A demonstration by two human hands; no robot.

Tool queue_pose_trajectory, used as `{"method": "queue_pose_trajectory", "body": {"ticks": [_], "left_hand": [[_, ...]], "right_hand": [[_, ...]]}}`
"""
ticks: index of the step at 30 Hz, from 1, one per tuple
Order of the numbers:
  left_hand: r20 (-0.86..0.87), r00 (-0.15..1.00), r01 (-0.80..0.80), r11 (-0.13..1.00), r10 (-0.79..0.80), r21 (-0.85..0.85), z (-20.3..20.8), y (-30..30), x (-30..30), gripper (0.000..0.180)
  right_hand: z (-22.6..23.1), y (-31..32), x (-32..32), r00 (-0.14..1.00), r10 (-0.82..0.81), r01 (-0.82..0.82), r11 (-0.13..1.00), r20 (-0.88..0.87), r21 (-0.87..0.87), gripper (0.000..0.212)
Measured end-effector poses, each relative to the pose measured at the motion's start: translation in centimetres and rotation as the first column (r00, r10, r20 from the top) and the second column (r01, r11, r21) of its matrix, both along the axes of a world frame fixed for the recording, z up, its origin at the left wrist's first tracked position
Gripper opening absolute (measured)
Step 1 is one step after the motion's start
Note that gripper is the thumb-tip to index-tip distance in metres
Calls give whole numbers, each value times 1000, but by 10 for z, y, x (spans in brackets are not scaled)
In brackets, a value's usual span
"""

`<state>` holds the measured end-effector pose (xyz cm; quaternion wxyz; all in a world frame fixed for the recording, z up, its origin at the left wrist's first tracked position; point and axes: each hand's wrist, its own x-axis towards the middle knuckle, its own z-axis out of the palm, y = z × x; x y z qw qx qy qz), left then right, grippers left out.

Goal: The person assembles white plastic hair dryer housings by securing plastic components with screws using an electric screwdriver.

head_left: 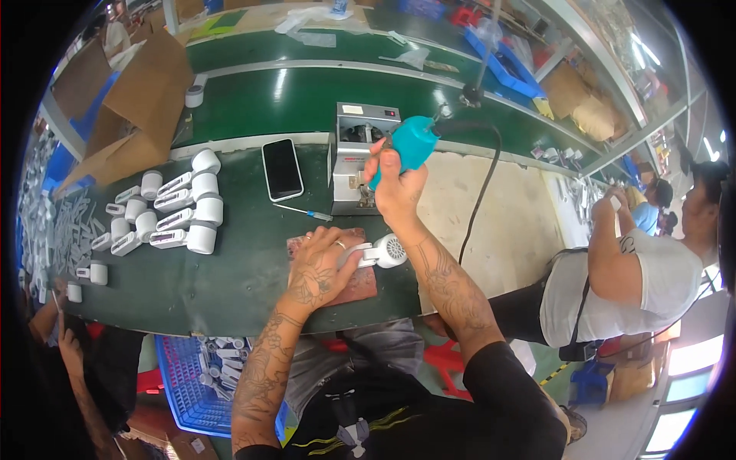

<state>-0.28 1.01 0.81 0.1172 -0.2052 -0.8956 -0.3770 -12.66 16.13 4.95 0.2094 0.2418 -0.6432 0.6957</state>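
Note:
My left hand is closed round the handle of a small white handheld fan, pressing it onto a reddish pad. The fan's round grille end sticks out past the pad on the right. Raised above the bench, my right hand grips a teal electric screwdriver with a black cord. The tool's lower end is at the front of a grey screw feeder; its tip is hard to make out behind my fingers.
Several white fans lie grouped on the left of the green bench. A phone and a small screwdriver lie beside the feeder. A cardboard box stands far left, a blue basket below. A co-worker sits at right.

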Motion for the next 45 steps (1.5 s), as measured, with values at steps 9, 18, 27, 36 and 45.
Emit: {"method": "queue_pose_trajectory", "body": {"ticks": [9,18,27,36,45], "left_hand": [[-18,997,-71,997,71,20,-5,-1,-3,25],[-27,997,-67,998,67,11,-4,-1,-3,24],[-9,998,-55,998,55,-9,-1,3,-3,25],[-27,996,-83,994,81,-66,-4,3,-4,26],[19,999,-50,999,50,8,3,0,-2,24]], "right_hand": [[2,-1,11,992,60,-59,998,111,-11,49],[7,7,59,964,129,-120,991,235,-52,61],[-23,11,57,952,168,-159,986,257,-53,52],[-27,8,55,959,158,-145,987,237,-68,49],[10,4,23,993,20,-7,995,120,-103,46]]}}
